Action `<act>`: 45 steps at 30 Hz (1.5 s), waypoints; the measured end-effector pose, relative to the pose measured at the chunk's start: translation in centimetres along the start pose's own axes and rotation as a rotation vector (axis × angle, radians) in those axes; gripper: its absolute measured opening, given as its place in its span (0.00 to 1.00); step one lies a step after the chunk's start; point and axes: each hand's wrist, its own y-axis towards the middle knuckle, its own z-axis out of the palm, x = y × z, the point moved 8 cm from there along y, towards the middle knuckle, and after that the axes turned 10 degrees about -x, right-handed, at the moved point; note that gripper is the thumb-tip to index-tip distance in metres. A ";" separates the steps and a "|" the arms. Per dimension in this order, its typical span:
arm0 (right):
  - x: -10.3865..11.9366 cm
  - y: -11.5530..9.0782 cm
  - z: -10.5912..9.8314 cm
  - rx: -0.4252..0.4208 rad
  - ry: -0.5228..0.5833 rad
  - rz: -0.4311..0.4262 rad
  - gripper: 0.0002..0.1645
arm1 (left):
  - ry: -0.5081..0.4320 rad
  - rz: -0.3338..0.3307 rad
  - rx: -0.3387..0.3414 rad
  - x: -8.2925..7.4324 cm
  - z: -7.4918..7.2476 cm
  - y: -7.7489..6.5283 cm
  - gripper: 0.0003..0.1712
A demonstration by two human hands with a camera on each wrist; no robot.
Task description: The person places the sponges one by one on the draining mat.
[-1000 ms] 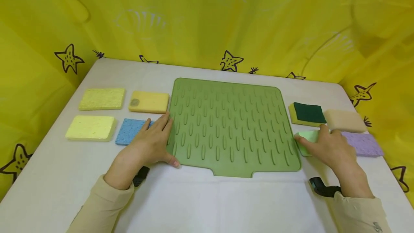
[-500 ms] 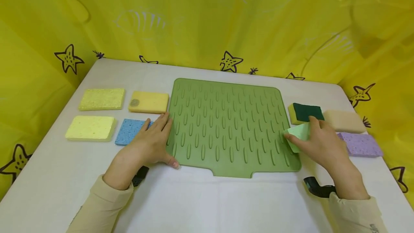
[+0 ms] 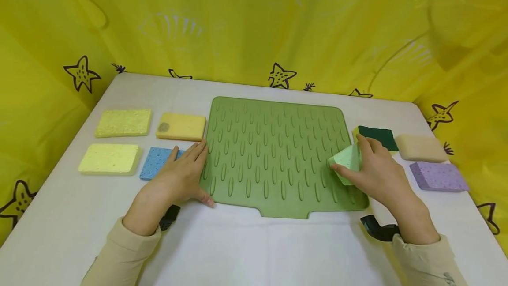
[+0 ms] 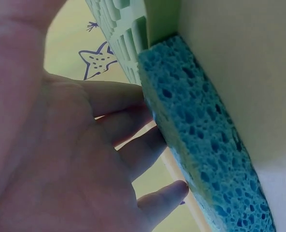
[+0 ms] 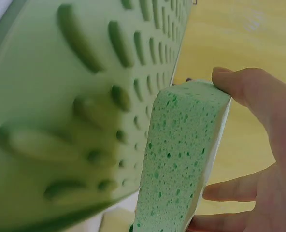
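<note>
A light green sponge (image 3: 347,160) is gripped between thumb and fingers of my right hand (image 3: 379,171), tilted over the right part of a ridged green mat (image 3: 274,153). In the right wrist view the pale green sponge (image 5: 179,154) hangs above the mat's ridges. My left hand (image 3: 174,180) lies with fingers spread at the mat's left edge, partly covering a blue sponge (image 3: 155,162). From the left wrist, straight fingertips appear against the side of the blue sponge (image 4: 196,130).
Left of the mat lie two yellow sponges (image 3: 124,122) and an orange-yellow sponge (image 3: 181,126). On the right sit a sponge with dark green scrubbing side (image 3: 379,139), a beige sponge (image 3: 422,148) and a purple sponge (image 3: 438,176). A yellow patterned curtain (image 3: 238,25) stands behind the table.
My right hand has lifted the light green sponge from beside the purple one and carried it left, over the mat. The left hand has stayed nearly in place.
</note>
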 end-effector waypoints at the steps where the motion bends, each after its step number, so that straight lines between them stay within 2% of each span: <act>1: 0.3 0.0 0.0 -0.002 0.001 -0.008 0.67 | 0.000 0.000 0.000 0.0 0.0 0.0 0.81; 19: 7.7 0.9 0.6 -0.014 0.033 -0.215 0.64 | -0.008 -0.002 -0.010 -0.2 0.1 0.3 0.81; 34: 11.1 0.3 2.3 -0.029 0.048 -0.358 0.68 | -0.018 -0.011 0.011 -0.3 0.2 0.2 0.81; 45: 13.6 -0.1 3.0 -0.028 0.088 -0.419 0.67 | 0.003 -0.039 -0.021 0.1 -0.3 -0.1 0.82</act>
